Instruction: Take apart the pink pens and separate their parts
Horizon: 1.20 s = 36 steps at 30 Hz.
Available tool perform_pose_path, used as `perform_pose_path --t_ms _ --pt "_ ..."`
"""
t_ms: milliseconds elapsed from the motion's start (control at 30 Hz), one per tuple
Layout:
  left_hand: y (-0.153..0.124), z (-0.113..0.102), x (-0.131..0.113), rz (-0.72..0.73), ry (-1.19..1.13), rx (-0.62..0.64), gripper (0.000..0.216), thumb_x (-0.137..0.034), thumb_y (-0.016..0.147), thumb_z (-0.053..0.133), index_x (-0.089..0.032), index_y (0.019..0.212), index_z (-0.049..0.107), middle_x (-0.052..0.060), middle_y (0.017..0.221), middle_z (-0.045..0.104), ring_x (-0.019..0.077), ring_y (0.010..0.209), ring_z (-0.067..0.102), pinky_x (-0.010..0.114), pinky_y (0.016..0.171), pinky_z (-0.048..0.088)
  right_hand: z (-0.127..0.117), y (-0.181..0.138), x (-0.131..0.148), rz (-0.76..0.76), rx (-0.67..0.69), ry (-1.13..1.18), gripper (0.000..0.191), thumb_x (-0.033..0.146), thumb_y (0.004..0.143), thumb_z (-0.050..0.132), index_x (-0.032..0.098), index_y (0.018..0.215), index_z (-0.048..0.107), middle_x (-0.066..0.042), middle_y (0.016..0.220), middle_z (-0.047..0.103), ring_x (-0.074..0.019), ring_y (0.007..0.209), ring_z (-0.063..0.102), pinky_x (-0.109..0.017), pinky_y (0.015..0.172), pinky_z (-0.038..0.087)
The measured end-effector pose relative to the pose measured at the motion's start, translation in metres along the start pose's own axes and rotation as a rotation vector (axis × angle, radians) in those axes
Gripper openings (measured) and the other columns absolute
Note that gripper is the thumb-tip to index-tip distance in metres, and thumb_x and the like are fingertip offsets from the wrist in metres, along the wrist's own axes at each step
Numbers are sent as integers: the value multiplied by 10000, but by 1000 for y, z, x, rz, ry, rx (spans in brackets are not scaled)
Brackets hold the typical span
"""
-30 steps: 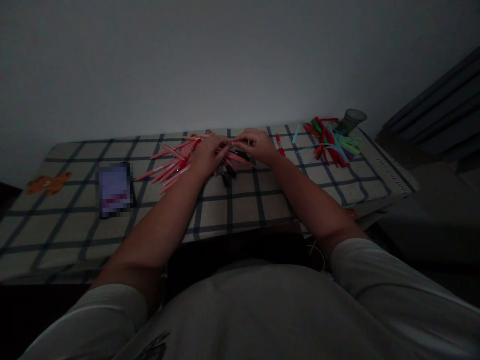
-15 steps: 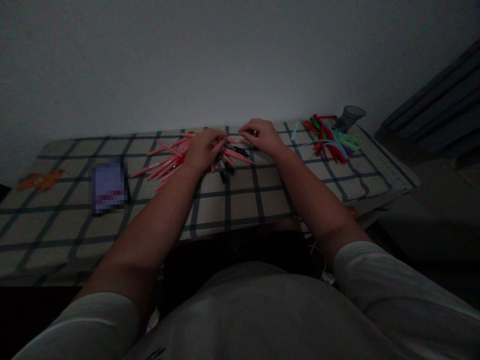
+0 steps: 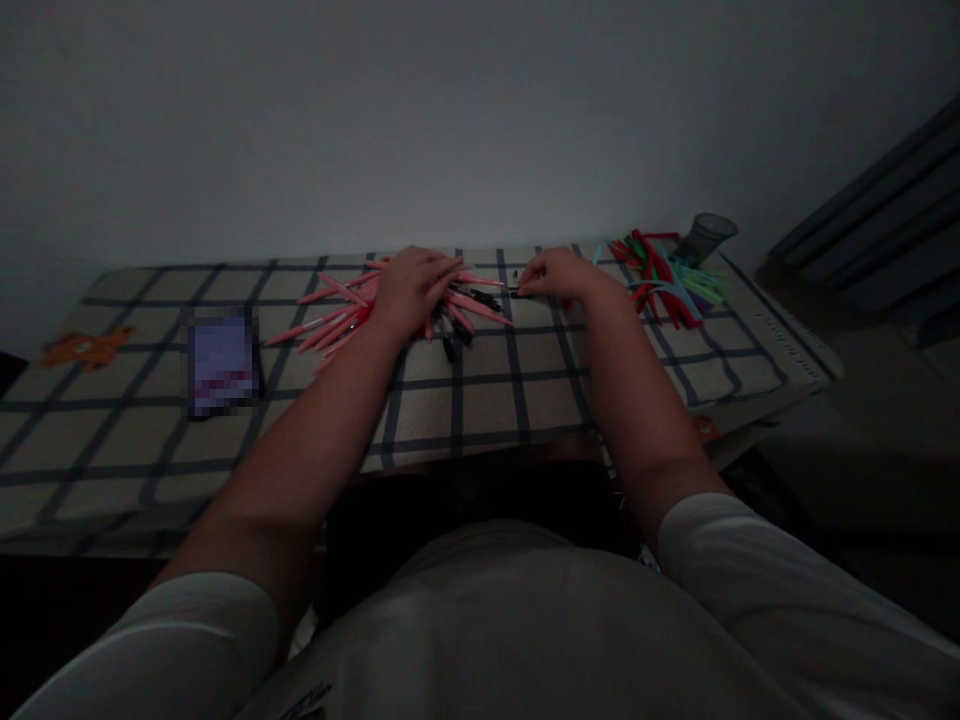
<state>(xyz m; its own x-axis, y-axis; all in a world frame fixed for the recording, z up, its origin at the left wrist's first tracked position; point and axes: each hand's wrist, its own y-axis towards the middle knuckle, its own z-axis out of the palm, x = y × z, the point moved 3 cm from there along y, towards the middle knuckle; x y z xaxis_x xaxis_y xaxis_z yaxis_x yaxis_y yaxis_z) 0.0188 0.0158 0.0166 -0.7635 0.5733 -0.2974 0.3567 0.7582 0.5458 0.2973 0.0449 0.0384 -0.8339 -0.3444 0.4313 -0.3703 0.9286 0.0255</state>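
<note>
Pink pens (image 3: 330,330) lie in a loose, fanned-out heap on the checked tablecloth, and several black pens (image 3: 450,345) stick out of its right side. My left hand (image 3: 411,290) rests over the heap, fingers stretched to the right and thumb a little apart; the pens under the palm are hidden. To the right of the heap, my right hand (image 3: 559,274) is closed in a pinch on a thin black pen (image 3: 516,291), its dark end pointing left. A small red spot shows below this hand, too unclear to name.
Red, green, blue and purple strips (image 3: 664,285) are piled at the right, beside a grey translucent cup (image 3: 706,238). A blurred purple packet (image 3: 221,362) lies at the left. The checked tablecloth (image 3: 487,400) reaches back to a bare wall (image 3: 480,120).
My right hand has moved right, away from the pen heap, and now has a black pen in its fingers. My left hand stays over the heap, its fingers slightly straighter.
</note>
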Motion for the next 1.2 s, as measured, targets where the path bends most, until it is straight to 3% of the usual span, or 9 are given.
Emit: perform_pose_path --t_ms 233,467,600,933,1200 --pt "1 3 7 18 45 18 411 -457 1088 549 -297 1382 788 119 1250 744 331 1260 615 536 1177 453 3 -6 6 101 29 -64 218 253 863 840 141 1046 874 -115 928 822 -226 824 729 -331 774 560" --pt "0 7 11 68 43 98 469 -466 1121 489 -263 1427 781 123 1215 748 330 1258 634 512 1155 494 12 4 -4 83 14 -157 172 260 887 788 151 995 866 -117 904 809 -251 844 712 -353 772 517" --pt "-1 11 17 81 15 112 499 -471 1128 471 -238 1457 765 131 1200 754 326 1232 659 518 1144 506 16 10 -2 8 -51 -107 131 274 865 796 167 918 850 -119 921 806 -273 873 699 -372 798 510" --pt "0 18 27 82 63 151 439 -437 1094 563 -261 1424 792 121 1234 778 324 1250 672 525 1173 487 40 19 34 -336 -228 252 285 397 869 806 179 1047 853 -89 937 785 -250 877 662 -366 808 495" --pt "-1 18 24 29 86 139 415 -438 1099 584 -255 1397 807 132 1300 768 353 1365 642 537 1211 460 44 21 28 -358 -253 258 293 396 874 803 186 1059 889 -105 985 807 -271 921 676 -399 849 503"
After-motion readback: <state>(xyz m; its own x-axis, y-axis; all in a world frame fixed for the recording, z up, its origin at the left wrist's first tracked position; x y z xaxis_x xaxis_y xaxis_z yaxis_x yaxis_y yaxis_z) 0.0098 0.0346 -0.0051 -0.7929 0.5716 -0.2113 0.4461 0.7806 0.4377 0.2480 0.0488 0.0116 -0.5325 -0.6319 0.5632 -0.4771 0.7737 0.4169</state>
